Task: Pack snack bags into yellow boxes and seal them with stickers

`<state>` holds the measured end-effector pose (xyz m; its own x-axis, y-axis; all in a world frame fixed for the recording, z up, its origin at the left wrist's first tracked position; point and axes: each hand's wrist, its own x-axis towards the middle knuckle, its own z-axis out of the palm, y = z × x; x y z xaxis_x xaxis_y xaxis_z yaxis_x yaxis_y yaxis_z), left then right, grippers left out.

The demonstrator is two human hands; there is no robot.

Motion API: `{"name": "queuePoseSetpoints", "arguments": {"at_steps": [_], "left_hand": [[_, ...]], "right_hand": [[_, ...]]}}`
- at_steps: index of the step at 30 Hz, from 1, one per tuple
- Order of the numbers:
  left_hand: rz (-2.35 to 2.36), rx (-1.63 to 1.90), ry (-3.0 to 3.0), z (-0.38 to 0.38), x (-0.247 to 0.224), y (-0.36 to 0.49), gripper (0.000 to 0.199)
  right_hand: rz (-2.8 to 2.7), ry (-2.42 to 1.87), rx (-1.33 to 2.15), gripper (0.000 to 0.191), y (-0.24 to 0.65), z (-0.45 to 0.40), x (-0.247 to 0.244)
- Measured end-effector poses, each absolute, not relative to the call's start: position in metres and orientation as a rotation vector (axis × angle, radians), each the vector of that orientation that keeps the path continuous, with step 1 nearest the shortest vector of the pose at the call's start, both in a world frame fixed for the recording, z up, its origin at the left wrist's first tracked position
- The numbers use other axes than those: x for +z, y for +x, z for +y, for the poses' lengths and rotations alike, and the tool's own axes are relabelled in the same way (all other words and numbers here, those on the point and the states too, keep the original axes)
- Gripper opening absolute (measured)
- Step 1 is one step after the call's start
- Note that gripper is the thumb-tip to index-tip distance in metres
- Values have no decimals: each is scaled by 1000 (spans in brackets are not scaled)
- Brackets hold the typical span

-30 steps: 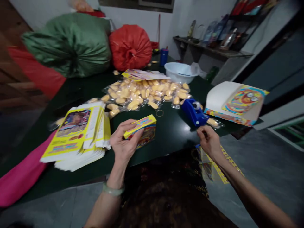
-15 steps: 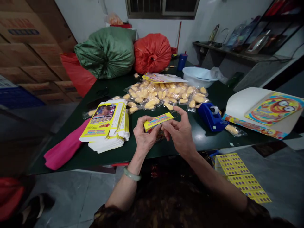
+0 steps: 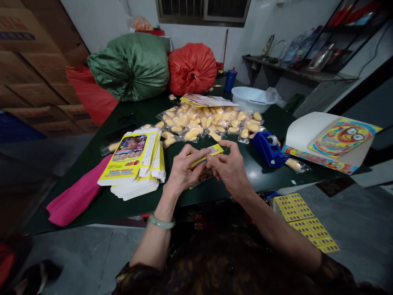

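Observation:
Between my hands is a small yellow printed carton (image 3: 217,149), held just above the near side of the table. My left hand (image 3: 183,169) is closed around its left part, fingers lying across the top edge. At the carton's right end, my right hand (image 3: 231,170) grips it with thumb and fingers, the index finger raised behind. A thin clear loop shows by that index fingertip, too faint to name. To the left lies a stack of flat yellow cartons (image 3: 123,157). Beyond the hands is a pile of wrapped yellow snack pieces (image 3: 202,119).
A blue tape dispenser (image 3: 268,151) stands right of my hands, beside an open display box (image 3: 299,131). Pink cloth (image 3: 76,192) lies at the table's left. Behind the pile are a green sack (image 3: 132,67), a red sack (image 3: 193,67) and a white basin (image 3: 251,98).
My left fingers have come over the top of the carton, covering more of its print. The carton's front face now tilts into view below them. The whole view has shifted slightly.

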<state>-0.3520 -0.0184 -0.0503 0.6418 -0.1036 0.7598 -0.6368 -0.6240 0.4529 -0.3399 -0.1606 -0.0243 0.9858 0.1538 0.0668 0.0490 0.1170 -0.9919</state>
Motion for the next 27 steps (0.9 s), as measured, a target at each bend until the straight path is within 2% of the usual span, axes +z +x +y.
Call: {"name": "queuePoseSetpoints", "arguments": {"at_steps": [6,9,12,16,19,23,27], "left_hand": [[-533,837,2099,-12,-45,-349,36],[-418,856,2007,-9,-49,-342,33],[-137,893,1745,-11,-55,-333,27],[208,877,1227,-34,-62,-326,25],[170,811,1203,-54,-67,-327,26],[-126,762,1641,-62,-78,-329,18],[-266,794,1899,-62,-90,-332,16]], "right_hand": [[-201,-1771,44,62,-331,-170,-70],[-202,-2033,21,55,-325,-180,-100],[-229,-2010,-31,50,-321,-193,-108],[-137,-1564,164,50,-325,-211,-91],[-81,-1421,92,51,-325,-237,-71],[-117,-1617,-345,53,-312,-319,-32],[-85,-2149,-907,47,-295,-430,24]]}}
